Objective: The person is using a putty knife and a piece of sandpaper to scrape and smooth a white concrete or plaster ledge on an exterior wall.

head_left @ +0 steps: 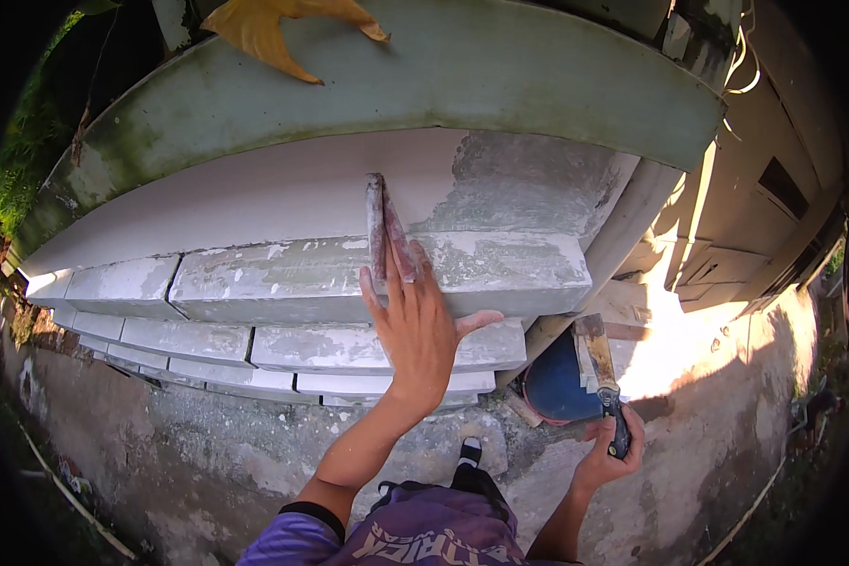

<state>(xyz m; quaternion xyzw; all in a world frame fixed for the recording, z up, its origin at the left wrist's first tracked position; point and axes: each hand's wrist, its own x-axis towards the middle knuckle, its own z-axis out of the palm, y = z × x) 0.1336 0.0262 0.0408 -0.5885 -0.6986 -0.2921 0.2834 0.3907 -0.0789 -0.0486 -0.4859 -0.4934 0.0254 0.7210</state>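
My left hand (410,330) reaches up to the grey-and-white wall moulding (292,274), its fingers against a narrow, putty-smeared flat tool (377,222). The tool shows two pinkish-grey edges meeting at the top; its exact kind is unclear, and part of it lies behind my fingers. My thumb sticks out to the right. Lower right, my right hand (618,453) is closed round the dark handle of a putty knife (596,354), whose stained blade points upward. Patchy white filler covers the stepped ledges, and a smooth pale band (283,184) with a rough grey patch lies above them.
A blue bucket (561,382) stands below the ledge's right end, behind the knife. Overhead, a greenish projecting slab (396,90) carries a dry yellow leaf (274,28). A pipe (623,236) runs down at the right. Stained concrete (226,434) lies underfoot.
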